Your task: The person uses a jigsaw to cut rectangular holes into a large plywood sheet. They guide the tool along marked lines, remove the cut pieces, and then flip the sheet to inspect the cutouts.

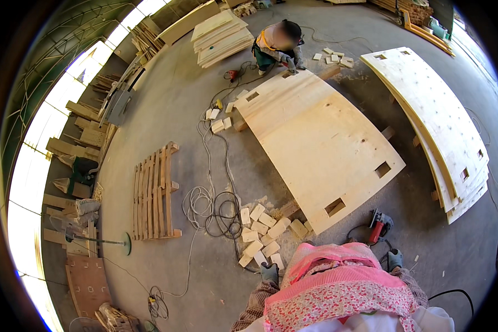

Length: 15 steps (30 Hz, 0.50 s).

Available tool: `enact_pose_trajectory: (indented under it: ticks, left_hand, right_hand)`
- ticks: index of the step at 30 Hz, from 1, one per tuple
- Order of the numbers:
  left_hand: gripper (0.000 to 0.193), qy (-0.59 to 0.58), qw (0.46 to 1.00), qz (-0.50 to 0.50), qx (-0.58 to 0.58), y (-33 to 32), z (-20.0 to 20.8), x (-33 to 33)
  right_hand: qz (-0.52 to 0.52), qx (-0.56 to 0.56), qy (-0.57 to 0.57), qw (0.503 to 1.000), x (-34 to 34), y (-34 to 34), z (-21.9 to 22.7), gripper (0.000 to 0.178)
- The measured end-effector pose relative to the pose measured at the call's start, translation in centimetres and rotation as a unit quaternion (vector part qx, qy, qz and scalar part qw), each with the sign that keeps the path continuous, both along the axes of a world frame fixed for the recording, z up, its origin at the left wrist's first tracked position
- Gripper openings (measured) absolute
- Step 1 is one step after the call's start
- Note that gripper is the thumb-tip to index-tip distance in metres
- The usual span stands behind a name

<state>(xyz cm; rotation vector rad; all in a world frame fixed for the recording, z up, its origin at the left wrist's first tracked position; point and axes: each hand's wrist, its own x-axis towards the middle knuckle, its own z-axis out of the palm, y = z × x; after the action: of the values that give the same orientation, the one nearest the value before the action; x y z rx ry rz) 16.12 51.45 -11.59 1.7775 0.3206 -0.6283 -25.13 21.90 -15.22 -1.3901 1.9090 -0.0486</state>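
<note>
My left hand (269,272), in a grey glove, hangs beside a pile of cut wooden blocks (259,228); its fingers look loosely spread, with nothing visible in them. On the other side of my pink floral apron (337,276), my gloved right hand (394,259) is low, close to a dark power cord. Its fingers are partly hidden, and whether it grips the cord is unclear. A red and black jigsaw (379,226) rests on the floor ahead of that hand. In front of me lies a large plywood panel (321,138) with rectangular holes near its corners, raised on wooden supports.
A co-worker (279,44) crouches at the panel's far end, gloved hands on its edge. Stacked holed panels (431,110) lie to the right. Coiled cables (210,207) cross the floor on the left, near a slatted pallet (156,193). More plywood sheets (221,36) are stacked farther back.
</note>
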Motion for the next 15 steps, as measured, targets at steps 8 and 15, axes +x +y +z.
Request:
enact_pose_trajectory:
  ticks: [8, 15]
  left_hand:
    - [0.027, 0.014, 1.000, 0.003, 0.004, -1.1, 1.3, -0.4]
    - [0.021, 0.025, 1.000, 0.007, 0.013, -0.9, 1.2, -0.5]
  right_hand:
    - [-0.020, -0.079, 0.015, 0.997, -1.3, 0.4, -3.4, 0.025]
    - [-0.013, -0.076, 0.015, 0.997, -0.7, 0.3, -2.5, 0.027]
